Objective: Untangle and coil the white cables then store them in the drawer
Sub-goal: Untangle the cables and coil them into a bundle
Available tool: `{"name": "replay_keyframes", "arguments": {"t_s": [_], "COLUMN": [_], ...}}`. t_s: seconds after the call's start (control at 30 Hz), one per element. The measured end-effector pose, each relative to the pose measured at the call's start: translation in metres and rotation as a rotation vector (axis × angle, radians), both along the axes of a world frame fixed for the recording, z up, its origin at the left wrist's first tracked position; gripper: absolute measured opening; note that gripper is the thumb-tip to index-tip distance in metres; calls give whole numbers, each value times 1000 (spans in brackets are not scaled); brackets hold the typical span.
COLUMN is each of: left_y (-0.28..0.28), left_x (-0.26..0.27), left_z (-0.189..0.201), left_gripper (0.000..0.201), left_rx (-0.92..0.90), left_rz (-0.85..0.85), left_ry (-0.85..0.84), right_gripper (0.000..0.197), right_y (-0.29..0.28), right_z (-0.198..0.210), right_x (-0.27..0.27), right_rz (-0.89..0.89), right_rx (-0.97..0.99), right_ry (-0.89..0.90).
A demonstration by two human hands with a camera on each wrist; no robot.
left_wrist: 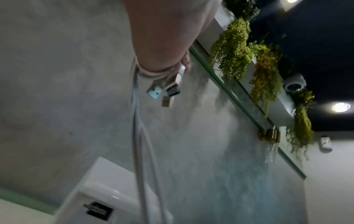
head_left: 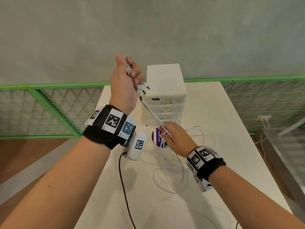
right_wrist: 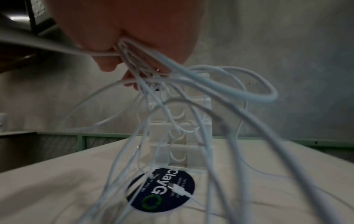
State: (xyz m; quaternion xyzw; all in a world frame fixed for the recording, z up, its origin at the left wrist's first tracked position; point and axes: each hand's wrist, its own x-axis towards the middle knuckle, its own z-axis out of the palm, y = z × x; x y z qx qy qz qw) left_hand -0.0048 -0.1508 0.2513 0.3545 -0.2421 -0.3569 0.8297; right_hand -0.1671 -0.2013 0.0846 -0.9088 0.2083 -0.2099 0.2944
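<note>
My left hand is raised above the table and grips a bundle of white cables near their plug ends. In the left wrist view the USB plugs stick out below the fist. The cables run taut, down and to the right, into my right hand, which pinches them lower down. Below that hand loose white loops hang and spread over the table. A white drawer tower stands just behind the hands with its drawers closed.
A round dark sticker lies on the table before the tower, a cable plug on it. A black cord runs from my left wrist unit. A green mesh railing borders the table's far side.
</note>
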Motion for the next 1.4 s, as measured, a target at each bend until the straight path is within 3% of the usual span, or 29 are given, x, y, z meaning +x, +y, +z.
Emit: {"name": "replay_keyframes", "arguments": {"t_s": [0.13, 0.2, 0.23, 0.3, 0.37, 0.43, 0.5, 0.6, 0.67, 0.77, 0.83, 0.93, 1.0, 1.07, 1.17, 1.27, 1.4], "left_y": [-4, -6, -7, -6, -2, 4, 11, 19, 21, 20, 20, 22, 22, 22, 21, 21, 24], "left_x": [23, 31, 35, 38, 33, 21, 8, -9, -15, -15, -12, -8, -3, 4, 11, 17, 26], "left_z": [-18, -30, -37, -46, -49, -47, -46, -45, -48, -50, -51, -52, -55, -57, -62, -68, -77], "left_gripper": [33, 27, 26, 28, 33, 42, 52, 62, 51, 47, 46, 44, 39, 38, 47, 38, 32], "left_rx": [38, 79, 168, 452, 759, 947, 1000, 947, 855, 787, 766, 747, 739, 755, 801, 825, 823], "left_rz": [383, 455, 467, 356, 93, -154, -351, -620, -676, -585, -591, -611, -554, -463, -288, -95, -81], "left_ry": [-139, -384, -596, -1074, -1254, -1263, -1244, -1232, -1184, -1056, -1066, -1105, -1065, -989, -800, -661, -618], "right_gripper": [32, 35, 36, 32, 26, 23, 22, 24, 30, 25, 24, 46, 50, 44, 30, 23, 12], "right_y": [-4, -4, -5, -8, -13, -17, -22, -29, -33, -34, -34, -33, -35, -40, -45, -46, -51], "right_z": [13, 23, 26, 31, 33, 34, 37, 38, 36, 32, 31, 36, 38, 37, 31, 26, 20], "right_x": [-7, -8, -9, -12, -13, -13, -13, -14, -16, -18, -21, -28, -35, -38, -36, -36, -41], "right_rz": [22, 22, 16, 2, -22, -59, -93, -119, -121, -134, -146, -156, -154, -192, -241, -289, -361], "right_rx": [-172, -210, -210, -184, -165, -162, -121, -70, -48, -46, -29, 173, 309, 370, 279, 267, 348], "right_ry": [15, -47, -90, -179, -240, -292, -346, -366, -341, -321, -304, -248, -206, -121, 2, -39, -156]}}
